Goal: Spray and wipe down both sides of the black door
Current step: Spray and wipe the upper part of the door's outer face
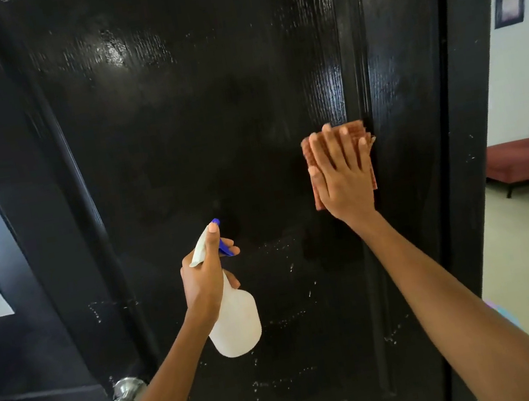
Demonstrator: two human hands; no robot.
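— Why's the right hand (341, 170) spread flat like that?

— It's pressing a folded reddish cloth (362, 136) against the black door (209, 122), fingers open and splayed rather than gripping, so I'd say the whole palm pushes the cloth onto the raised strip on the right of the panel.

— And the other one?

— The left hand (204, 279) is wrapped tight round the neck of a white spray bottle (237, 322), one finger on the blue trigger (225, 248), nozzle aimed at the door. Held close, ready for another squirt, I'd guess.

— Is the door wet?

— Glossy streaks up top, white flecks lower down; I can't tell droplets from dirt. Most of the cloth is hidden under the hand. The door's other side isn't visible, its top and bottom are cut off, and the silver knob (126, 399) sits low left.
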